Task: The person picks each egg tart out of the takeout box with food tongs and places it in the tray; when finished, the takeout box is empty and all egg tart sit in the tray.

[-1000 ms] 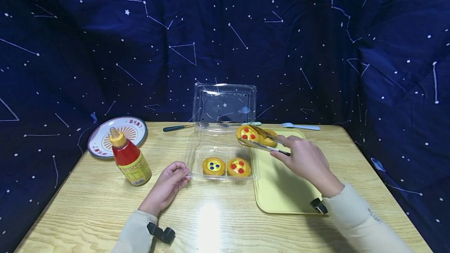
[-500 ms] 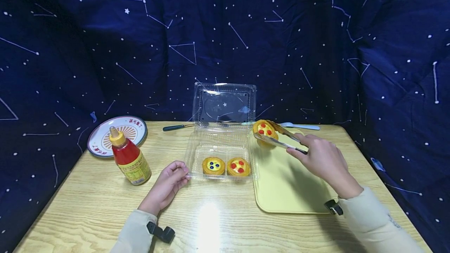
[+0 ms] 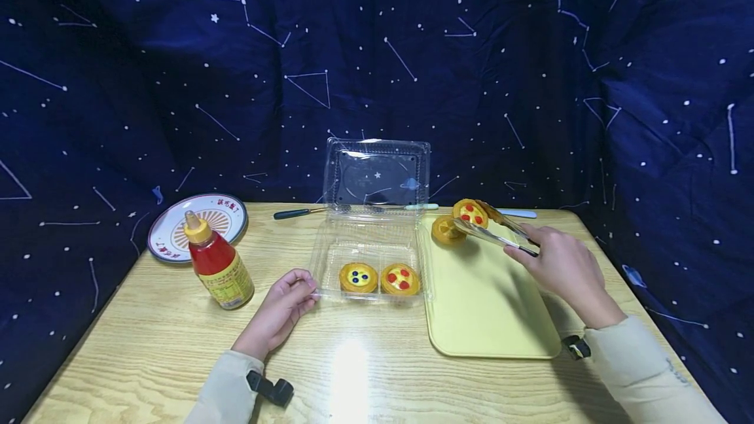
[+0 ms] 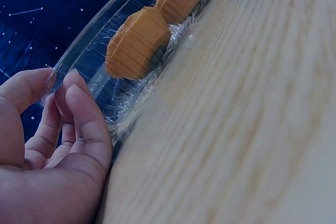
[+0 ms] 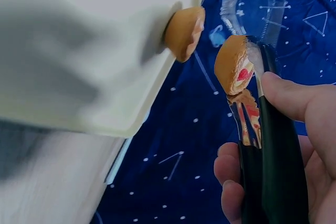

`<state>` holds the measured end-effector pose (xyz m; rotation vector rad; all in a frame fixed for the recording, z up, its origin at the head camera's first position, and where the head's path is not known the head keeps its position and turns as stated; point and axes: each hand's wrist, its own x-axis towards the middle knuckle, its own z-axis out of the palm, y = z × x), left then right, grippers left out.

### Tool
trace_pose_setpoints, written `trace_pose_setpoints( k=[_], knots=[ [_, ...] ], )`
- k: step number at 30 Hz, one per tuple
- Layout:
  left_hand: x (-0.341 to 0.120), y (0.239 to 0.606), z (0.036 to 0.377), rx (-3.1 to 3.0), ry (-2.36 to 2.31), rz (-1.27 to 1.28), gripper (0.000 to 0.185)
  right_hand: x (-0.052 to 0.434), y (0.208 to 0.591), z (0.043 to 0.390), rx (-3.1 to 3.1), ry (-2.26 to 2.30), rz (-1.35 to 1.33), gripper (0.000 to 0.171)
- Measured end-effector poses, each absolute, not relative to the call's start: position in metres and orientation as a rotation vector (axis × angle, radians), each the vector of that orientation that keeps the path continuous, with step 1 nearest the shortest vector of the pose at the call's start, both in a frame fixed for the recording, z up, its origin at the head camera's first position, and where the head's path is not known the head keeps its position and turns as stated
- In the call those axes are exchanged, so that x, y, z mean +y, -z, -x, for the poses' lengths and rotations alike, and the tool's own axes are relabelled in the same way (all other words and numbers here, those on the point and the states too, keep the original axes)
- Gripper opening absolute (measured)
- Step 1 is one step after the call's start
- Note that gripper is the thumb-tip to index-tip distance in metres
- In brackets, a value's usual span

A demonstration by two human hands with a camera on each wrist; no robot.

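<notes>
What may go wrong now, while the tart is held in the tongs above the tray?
The tongs in the right hand hold the tart only at its edges, in the air, so it might slip. It could also land on the tart already on the yellow tray. The left hand holds the clear box only at one corner.

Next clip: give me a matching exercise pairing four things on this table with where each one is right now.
Things:
1. tart with red dots
2. tart with blue dots
3. sauce bottle
4. plain tart

Places:
A. lying on the yellow tray
B. in the clear box
C. pinched in the tongs
D. standing near the plate

Pairs: 1-C, 2-B, 3-D, 4-A
</notes>
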<state>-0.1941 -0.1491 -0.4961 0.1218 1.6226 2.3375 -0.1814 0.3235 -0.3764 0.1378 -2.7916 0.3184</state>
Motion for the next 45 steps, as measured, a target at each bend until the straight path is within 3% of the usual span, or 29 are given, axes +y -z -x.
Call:
trace_pose_setpoints(
  k=[22, 45],
  knots=[
    [-0.148, 0.495, 0.195, 1.610, -2.346, -0.127, 0.009, 0.358, 0.407, 0.199, -2.905, -0.267, -0.021, 0.065],
    [-0.150, 0.496, 0.193, 1.606, -2.350, -0.122, 0.009, 0.359, 0.421, 0.208, -2.997, -0.222, -0.007, 0.074]
  ],
)
